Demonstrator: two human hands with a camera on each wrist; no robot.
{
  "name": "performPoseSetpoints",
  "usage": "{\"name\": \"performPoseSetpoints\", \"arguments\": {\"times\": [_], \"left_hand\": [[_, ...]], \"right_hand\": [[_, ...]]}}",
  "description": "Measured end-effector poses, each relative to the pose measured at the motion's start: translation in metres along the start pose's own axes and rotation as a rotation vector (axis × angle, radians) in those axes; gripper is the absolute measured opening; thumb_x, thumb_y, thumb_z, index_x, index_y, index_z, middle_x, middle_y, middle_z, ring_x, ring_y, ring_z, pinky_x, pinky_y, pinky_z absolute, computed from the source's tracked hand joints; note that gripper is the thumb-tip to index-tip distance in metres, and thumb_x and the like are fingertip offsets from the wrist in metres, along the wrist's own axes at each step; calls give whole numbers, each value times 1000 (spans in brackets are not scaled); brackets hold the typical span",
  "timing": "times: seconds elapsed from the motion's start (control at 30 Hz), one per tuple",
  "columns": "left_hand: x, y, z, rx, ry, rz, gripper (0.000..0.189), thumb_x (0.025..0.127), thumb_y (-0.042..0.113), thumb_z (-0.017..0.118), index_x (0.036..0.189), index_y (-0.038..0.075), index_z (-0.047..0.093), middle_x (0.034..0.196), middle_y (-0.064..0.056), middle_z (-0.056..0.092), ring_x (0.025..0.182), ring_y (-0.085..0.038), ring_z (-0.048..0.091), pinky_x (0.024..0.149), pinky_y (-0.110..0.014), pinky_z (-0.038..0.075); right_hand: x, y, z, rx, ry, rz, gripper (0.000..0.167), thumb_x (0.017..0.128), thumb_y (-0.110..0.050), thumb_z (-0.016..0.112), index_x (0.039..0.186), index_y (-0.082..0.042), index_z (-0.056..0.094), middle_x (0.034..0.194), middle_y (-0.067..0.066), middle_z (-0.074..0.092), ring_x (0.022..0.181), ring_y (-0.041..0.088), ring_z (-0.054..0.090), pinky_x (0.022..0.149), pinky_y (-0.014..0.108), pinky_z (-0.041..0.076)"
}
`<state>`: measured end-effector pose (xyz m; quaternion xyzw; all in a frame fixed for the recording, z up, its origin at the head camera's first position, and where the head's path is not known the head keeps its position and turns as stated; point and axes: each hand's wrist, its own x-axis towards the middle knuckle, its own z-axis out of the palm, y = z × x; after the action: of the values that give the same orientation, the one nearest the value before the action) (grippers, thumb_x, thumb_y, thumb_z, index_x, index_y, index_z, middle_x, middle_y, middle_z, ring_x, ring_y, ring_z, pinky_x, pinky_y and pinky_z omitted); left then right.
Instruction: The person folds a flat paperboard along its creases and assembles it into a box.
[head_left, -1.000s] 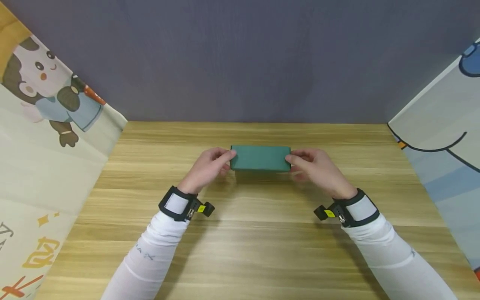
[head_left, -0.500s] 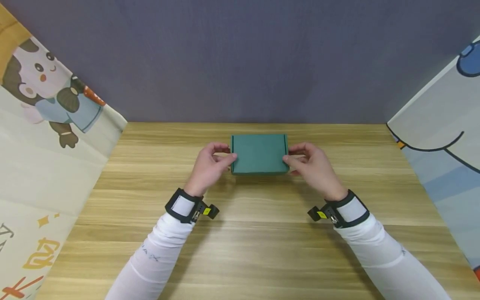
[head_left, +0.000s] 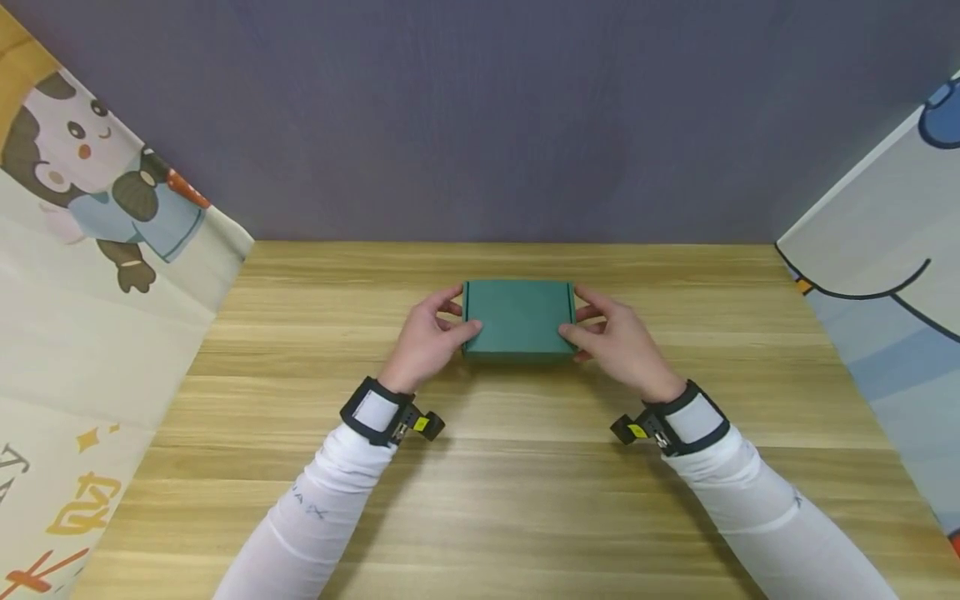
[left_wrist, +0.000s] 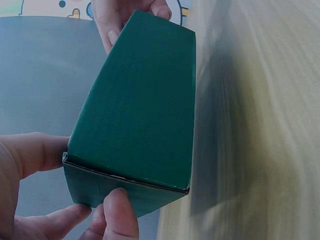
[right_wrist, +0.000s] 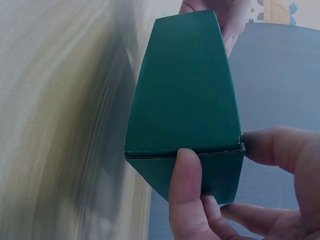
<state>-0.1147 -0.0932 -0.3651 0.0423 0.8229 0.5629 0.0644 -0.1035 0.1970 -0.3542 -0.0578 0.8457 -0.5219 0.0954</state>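
A closed green cardboard box point(head_left: 519, 317) is held by its two short ends, one hand at each. On its left end, my left hand point(head_left: 426, 340) grips it with the thumb on the near edge of the top and the fingers along the side. My right hand point(head_left: 617, 343) mirrors that grip on the right end. Both wrist views show the box's long green side point(left_wrist: 140, 100) close up, fingers pressed to the end flap point(right_wrist: 215, 175). A shadow falls on the tabletop beside the box, and its underside is hidden from the head view.
The wood-grain table point(head_left: 517, 500) meets a dark grey-blue wall panel point(head_left: 510, 125) at its far edge. Cartoon-printed sheets flank it, one on the left point(head_left: 82, 333) and one on the right point(head_left: 870, 250). Each wrist wears a black strap with a small camera point(head_left: 429, 425).
The box has tipped so that its broad top face shows, where a narrower face showed a second ago. Over the last half second it has come slightly nearer, with both hands following.
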Motion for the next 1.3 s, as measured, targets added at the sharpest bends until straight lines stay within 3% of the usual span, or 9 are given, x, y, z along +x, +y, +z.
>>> {"name": "performPoseSetpoints", "arguments": {"times": [0.7,1.03,1.3], "left_hand": [[0,-15,12,35,-38,-81,69,97,18,78,158,5,48,123,-15,61,100,-26,67,74,-31,59],[-1,-17,14,38,-44,-88,70,96,16,78,158,3,47,125,-17,61,99,-26,66,72,-29,59],[-2,-18,15,-16,-48,-107,68,97,13,77,158,4,47,125,-17,59,102,-26,66,72,-29,59]], "right_hand": [[2,18,7,-15,-60,110,74,104,-15,70,166,-3,32,132,24,54,83,27,71,74,44,65],[0,21,9,-5,-68,121,73,104,-16,70,166,-4,32,132,24,54,82,26,71,73,43,65],[-3,23,9,9,-78,106,74,104,-16,70,165,-1,32,132,25,53,78,26,72,73,41,65]]}}
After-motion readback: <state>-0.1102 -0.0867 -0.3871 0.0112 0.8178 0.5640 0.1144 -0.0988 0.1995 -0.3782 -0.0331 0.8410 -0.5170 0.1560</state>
